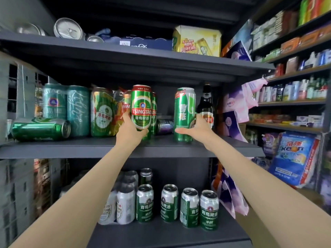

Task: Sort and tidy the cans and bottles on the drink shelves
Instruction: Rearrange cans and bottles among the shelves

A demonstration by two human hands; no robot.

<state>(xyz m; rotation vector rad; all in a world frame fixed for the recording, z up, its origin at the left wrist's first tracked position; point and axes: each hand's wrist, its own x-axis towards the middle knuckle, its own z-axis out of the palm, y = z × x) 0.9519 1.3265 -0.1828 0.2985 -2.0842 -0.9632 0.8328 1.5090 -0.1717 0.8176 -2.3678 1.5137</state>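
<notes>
The left hand (129, 128) grips a Tsingtao can (141, 108) from below and behind, fingers curled round its lower part; the can is upright, raised a little off the middle shelf (100, 149), glossy green metal with a red band and a white oval label. A second can of the same kind (154, 113) stands just behind it. The right hand (194, 127) wraps a tall green can (184, 113), thumb across its front near the base, fingers round the back; this can stands upright near the shelf's front edge, slimmer and taller than the others, with white characters. Just beside it to the right stands a dark glass bottle (206, 106) with a paper label, touching or nearly touching the hand.

Further left on the same shelf a green can (41, 128) lies on its side, end toward the front. Behind it stand two teal cans (66, 108) with a matte look, then a shrink-wrapped pack (103, 113) with crinkled shiny film. A purple can (163, 126) lies low at the back, between the two held cans. Bare shelf shows between the hands and along the front lip.

On the lower shelf (161, 231) green-and-silver cans (179, 204) stand in a loose row with gaps, white cans (121, 206) at their left. The top shelf holds a yellow carton (197, 41) and silver can ends (69, 29).
</notes>
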